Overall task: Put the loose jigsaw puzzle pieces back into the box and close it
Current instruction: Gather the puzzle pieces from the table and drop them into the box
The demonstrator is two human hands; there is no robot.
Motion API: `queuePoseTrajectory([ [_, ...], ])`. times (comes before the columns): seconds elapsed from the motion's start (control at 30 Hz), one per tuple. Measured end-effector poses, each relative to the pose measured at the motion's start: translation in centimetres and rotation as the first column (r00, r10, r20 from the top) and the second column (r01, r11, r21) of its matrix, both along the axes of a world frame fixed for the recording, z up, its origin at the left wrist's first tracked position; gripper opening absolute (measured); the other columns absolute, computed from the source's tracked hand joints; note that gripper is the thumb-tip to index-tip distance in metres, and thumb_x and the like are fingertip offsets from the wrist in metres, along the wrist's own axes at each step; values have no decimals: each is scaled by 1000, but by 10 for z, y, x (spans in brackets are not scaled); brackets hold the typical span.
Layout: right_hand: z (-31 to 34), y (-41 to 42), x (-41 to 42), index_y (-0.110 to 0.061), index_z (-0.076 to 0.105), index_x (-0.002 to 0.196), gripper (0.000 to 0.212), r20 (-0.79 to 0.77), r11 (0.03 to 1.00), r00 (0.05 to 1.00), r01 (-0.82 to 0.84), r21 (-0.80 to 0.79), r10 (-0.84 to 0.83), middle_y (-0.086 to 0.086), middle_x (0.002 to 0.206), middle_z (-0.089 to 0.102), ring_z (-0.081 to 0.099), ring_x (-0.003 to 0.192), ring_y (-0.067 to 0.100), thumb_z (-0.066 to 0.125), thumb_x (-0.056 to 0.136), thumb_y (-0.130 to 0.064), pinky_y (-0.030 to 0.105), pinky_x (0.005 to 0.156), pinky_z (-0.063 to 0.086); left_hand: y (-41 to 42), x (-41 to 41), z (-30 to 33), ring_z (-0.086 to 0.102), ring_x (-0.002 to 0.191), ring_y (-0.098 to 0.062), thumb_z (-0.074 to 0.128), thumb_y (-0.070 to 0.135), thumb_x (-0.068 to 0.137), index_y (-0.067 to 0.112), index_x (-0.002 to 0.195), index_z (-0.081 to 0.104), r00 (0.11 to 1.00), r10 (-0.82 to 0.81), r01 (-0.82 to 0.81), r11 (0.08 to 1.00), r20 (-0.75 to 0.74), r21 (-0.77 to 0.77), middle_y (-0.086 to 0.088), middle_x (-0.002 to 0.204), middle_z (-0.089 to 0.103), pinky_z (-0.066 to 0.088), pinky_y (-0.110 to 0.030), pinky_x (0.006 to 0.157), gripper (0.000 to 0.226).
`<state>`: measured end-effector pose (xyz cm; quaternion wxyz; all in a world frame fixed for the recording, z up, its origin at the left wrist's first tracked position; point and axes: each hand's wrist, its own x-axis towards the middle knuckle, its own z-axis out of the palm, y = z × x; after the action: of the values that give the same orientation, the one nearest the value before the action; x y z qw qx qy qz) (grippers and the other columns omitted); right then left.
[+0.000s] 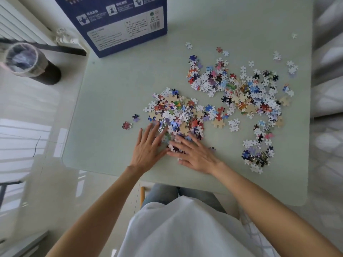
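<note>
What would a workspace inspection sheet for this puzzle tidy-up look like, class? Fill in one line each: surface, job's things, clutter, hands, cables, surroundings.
Surface: pale green table, glossy, rounded corners.
Job's things: blue puzzle box at the far edge, its opening out of view; near pile of pieces at the hands; larger pile to the right; stray pieces lie apart to the left.
Clutter: nothing seen.
Hands: left hand and right hand lie flat, fingers straight, on the near pile's edge.
Cables: nothing seen.
Surroundings: lined waste bin on the floor at left; radiator behind it.
</note>
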<state>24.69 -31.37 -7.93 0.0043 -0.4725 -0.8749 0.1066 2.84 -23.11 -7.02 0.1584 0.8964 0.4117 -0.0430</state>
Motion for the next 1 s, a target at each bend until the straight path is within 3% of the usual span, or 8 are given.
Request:
queuePoseTrajectory([
  [0.13,6,45,22,-38,18,146,47,15,984,985,173,-50,-173,-2,157,2,-2,144,21,22,99,-41,51,114,-3,31,6,1,8,143,-20,22,66,89,20,149,16,997,-69,68,998,28,13,-1,155,15,-1,-46,116,76],
  [0.27,13,75,38,-36,39,136,42,-80,914,911,406,2,-404,-3,155,14,3,143,25,46,95,-28,50,115,0,61,27,8,21,140,-23,23,53,95,22,146,26,991,-8,14,999,133,-46,-3,151,30,16,-48,115,59],
  [0.47,42,80,33,-25,64,114,29,-339,844,802,535,42,-491,4,145,39,22,139,27,63,85,-21,46,115,12,70,12,37,47,117,-25,46,39,93,25,126,57,879,190,-209,978,437,-5,-3,131,54,40,-38,96,37],
  [0.53,45,78,27,-25,56,124,43,-277,741,716,672,24,-641,7,146,35,23,138,31,67,83,-26,51,112,16,66,-11,38,44,119,-27,53,45,88,25,128,54,867,361,-384,923,344,-2,-3,133,50,41,-42,97,44],
  [0.6,47,84,23,-25,39,139,64,-147,587,571,803,-102,-808,13,152,21,14,139,37,65,82,-41,55,110,13,60,-31,38,35,124,-30,61,58,78,23,138,39,832,545,-538,839,102,-83,-6,138,42,35,-43,102,73],
  [0.7,52,105,20,-23,21,146,81,-21,371,379,892,-257,-925,16,153,11,10,140,36,60,81,-53,53,110,15,52,-30,37,31,120,-30,68,66,64,17,142,28,832,554,-548,815,-28,-189,-10,135,35,32,-39,104,100],
  [0.87,53,124,13,-22,36,134,72,45,509,524,842,-178,-851,14,130,39,42,113,30,69,76,-46,39,87,44,63,18,36,27,119,-29,74,64,60,16,145,17,885,466,-452,851,-10,-266,-11,136,25,36,-38,103,113],
  [1.0,56,122,14,-23,44,125,61,-2,576,589,789,-212,-808,12,123,44,45,107,26,74,74,-37,29,77,47,82,44,38,30,118,-28,73,58,65,13,146,11,902,430,-403,869,37,-287,-12,135,27,38,-35,100,111],
])
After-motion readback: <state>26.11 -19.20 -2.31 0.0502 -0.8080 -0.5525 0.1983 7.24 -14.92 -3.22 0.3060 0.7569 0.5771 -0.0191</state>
